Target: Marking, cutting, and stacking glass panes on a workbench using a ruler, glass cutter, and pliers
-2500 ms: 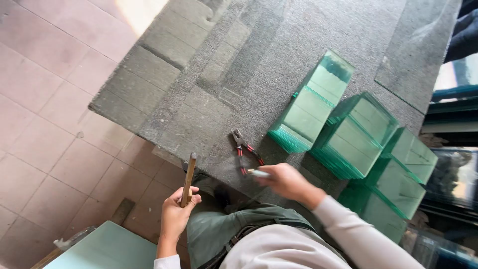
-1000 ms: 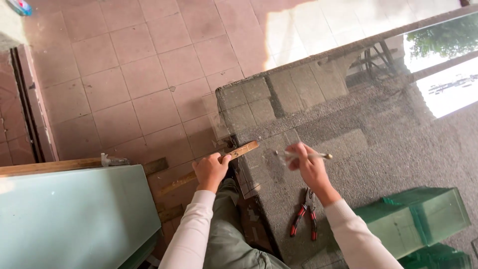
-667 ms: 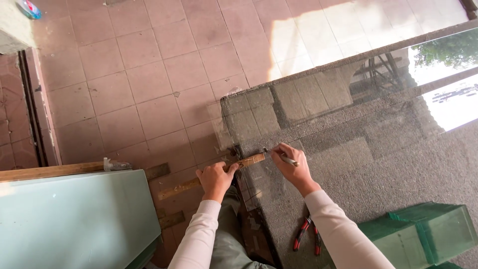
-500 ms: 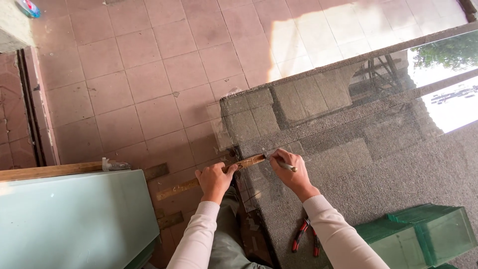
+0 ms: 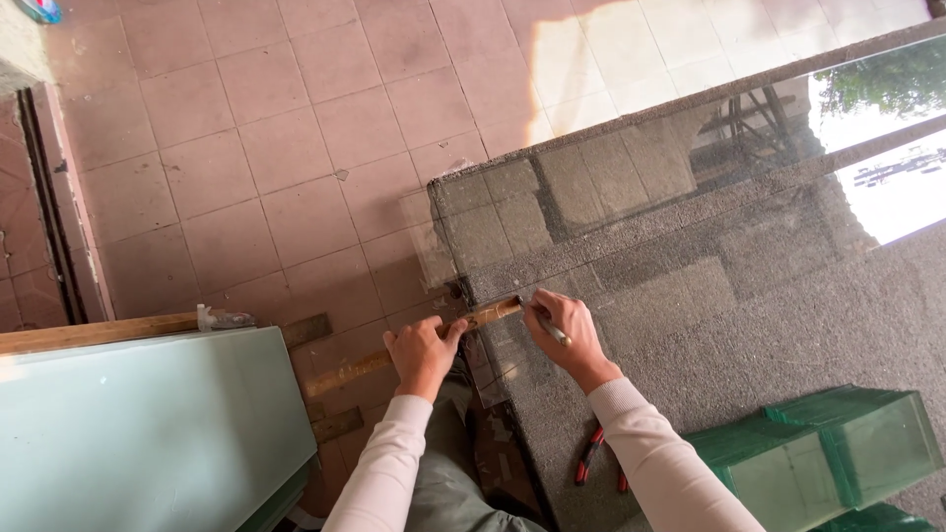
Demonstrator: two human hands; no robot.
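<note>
While your left hand closes around the wooden ruler and presses its far end onto the glass sheet at the table's near corner, your right hand pinches a glass cutter like a pen, tip down beside the ruler's end at about 1 o'clock from your left hand. Judging by how things lie, the ruler is placed but no scored line shows on the sheet yet, so the cut looks barely begun. Stacks of cut green glass at 4 o'clock suggest earlier pieces are done, with red-handled pliers lying unused near your right forearm.
</note>
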